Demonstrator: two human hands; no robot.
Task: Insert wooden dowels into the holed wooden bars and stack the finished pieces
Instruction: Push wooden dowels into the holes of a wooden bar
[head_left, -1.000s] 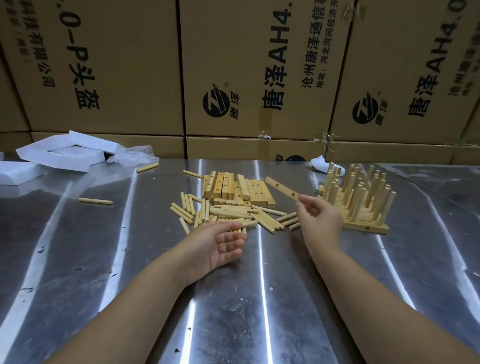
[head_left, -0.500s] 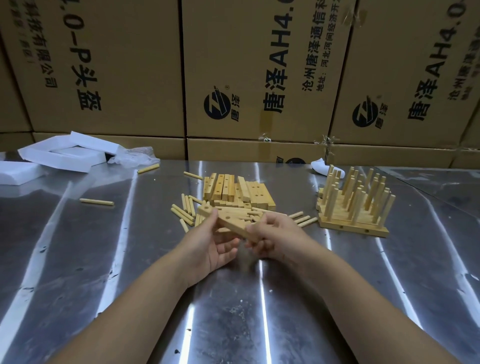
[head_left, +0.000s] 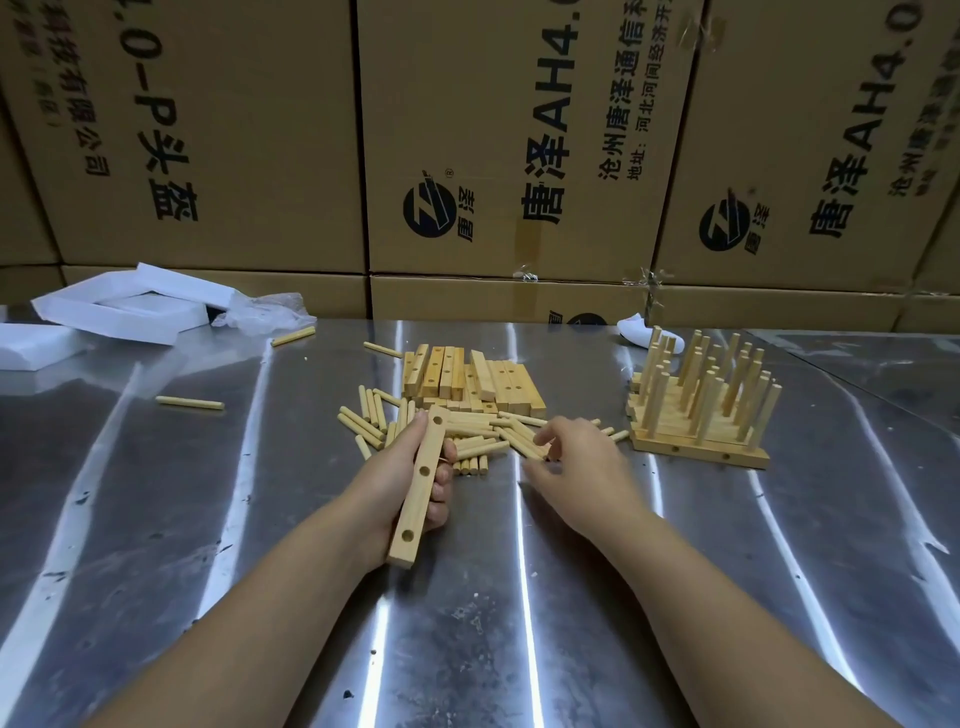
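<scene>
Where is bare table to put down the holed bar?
Bare: left, between the single dowel and the left hand; right, in front of the finished stack. Crowded: the middle, with loose dowels and bars around the right hand.

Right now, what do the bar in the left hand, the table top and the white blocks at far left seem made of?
Bar: pale bare wood, matte, with visible grain. Table top: probably stainless steel, from its bright streaked reflections. White blocks: perhaps foam packing, matte and thick-walled; the look leaves it open.

Pale wooden bar (head_left: 422, 486), silver table (head_left: 675, 571)
</scene>
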